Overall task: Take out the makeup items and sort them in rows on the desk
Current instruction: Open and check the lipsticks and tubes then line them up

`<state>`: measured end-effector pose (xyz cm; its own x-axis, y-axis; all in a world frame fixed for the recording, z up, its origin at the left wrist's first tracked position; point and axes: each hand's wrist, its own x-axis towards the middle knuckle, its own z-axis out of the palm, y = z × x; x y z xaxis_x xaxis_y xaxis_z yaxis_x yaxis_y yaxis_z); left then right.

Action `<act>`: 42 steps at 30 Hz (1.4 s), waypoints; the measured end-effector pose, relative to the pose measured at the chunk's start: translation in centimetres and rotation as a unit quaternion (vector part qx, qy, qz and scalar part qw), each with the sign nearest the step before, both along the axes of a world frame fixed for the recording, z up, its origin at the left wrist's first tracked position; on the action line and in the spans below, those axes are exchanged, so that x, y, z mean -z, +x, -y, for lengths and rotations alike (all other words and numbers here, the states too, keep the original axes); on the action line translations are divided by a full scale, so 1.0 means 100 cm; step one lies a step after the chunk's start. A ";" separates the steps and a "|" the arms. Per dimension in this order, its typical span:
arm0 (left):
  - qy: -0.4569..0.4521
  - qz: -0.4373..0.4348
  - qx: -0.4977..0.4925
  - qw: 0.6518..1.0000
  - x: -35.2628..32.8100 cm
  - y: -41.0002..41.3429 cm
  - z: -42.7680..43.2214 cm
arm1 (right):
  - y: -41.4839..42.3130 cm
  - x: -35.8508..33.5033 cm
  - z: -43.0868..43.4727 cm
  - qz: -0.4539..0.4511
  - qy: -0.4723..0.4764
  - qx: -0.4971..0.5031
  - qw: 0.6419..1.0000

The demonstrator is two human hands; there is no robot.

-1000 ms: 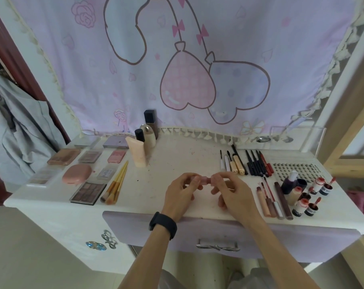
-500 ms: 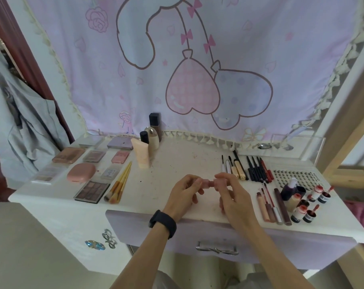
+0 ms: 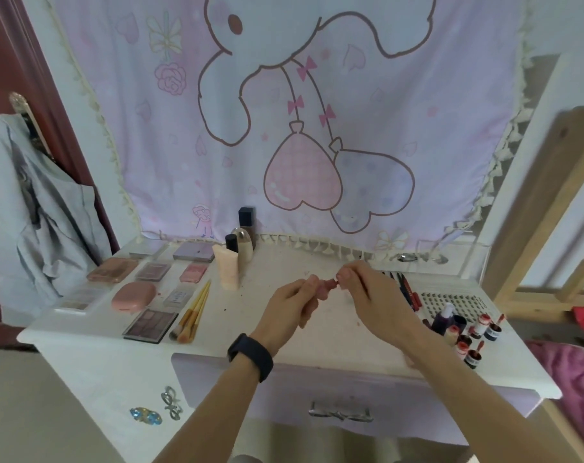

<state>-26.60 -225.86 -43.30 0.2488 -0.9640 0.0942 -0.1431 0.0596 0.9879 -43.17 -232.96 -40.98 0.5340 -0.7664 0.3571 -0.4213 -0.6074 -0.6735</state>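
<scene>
Head view: nearest, the drawer (image 3: 317, 379) under the desk (image 3: 247, 314) is shut, so its contents are hidden. Above the desk's middle, the left hand (image 3: 292, 307) and right hand (image 3: 375, 304) each pinch one end of a small pink tube (image 3: 324, 289), fingers curled, holding it off the surface. If a cap is being pulled, a slip could knock the small pots (image 3: 474, 342) just beside the right forearm. Palettes (image 3: 150, 324) and brushes (image 3: 192, 312) lie in rows at left. Farthest back, a clear box (image 3: 474, 259) seems to hold something metal; I cannot tell what.
</scene>
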 end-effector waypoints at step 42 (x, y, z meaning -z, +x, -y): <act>-0.010 0.084 0.097 0.992 -0.052 -0.106 0.026 | -0.189 0.001 -0.053 0.478 0.340 0.103 0.803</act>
<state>-37.20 -228.41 -38.09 0.0381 -0.9896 0.1388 -0.2895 0.1220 0.9494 -62.02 -227.65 -41.07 0.1016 -0.9948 -0.0095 0.4416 0.0537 -0.8956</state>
